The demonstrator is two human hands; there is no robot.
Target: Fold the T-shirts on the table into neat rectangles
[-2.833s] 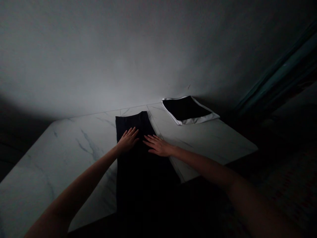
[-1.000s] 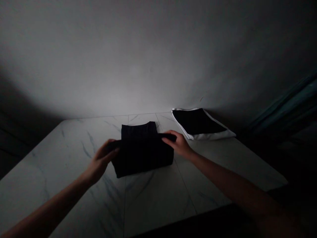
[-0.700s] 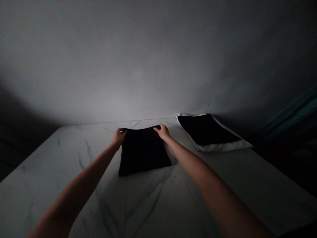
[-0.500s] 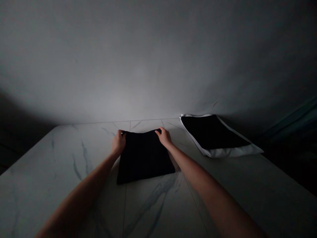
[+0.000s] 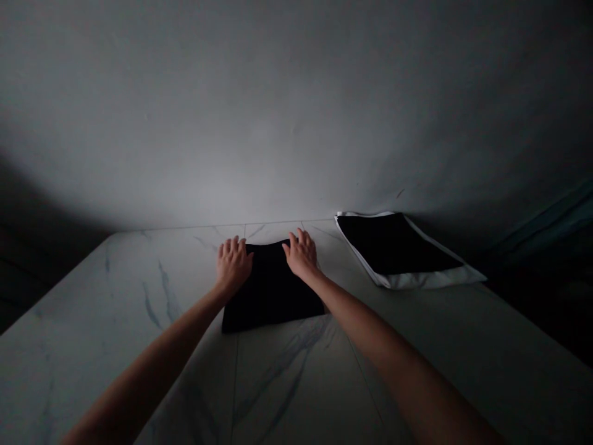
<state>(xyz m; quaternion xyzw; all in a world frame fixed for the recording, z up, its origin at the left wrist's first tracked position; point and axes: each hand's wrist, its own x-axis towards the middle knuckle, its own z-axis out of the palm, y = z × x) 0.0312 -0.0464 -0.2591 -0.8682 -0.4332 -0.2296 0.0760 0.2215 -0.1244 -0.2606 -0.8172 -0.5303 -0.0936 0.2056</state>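
Observation:
A folded black cloth (image 5: 273, 290) lies flat on the marbled table (image 5: 287, 383) in front of me. On its far left corner rests my left hand (image 5: 233, 262), palm down with the fingers apart. My right hand (image 5: 301, 251) lies the same way on the far right corner, fingers spread. Neither hand grips the cloth. The cloth's far edge shows between the two hands, and its near edge is bare.
To the right, a stack of white cloth (image 5: 417, 281) with a black cloth (image 5: 398, 244) on top lies near the grey wall (image 5: 259, 111). Dark greenish fabric (image 5: 551, 219) shows beyond the table's right edge.
Both hands have let go of the cloth's far corners and opened flat onto it. The far edge, pinched before, now lies under them. The view has shifted slightly.

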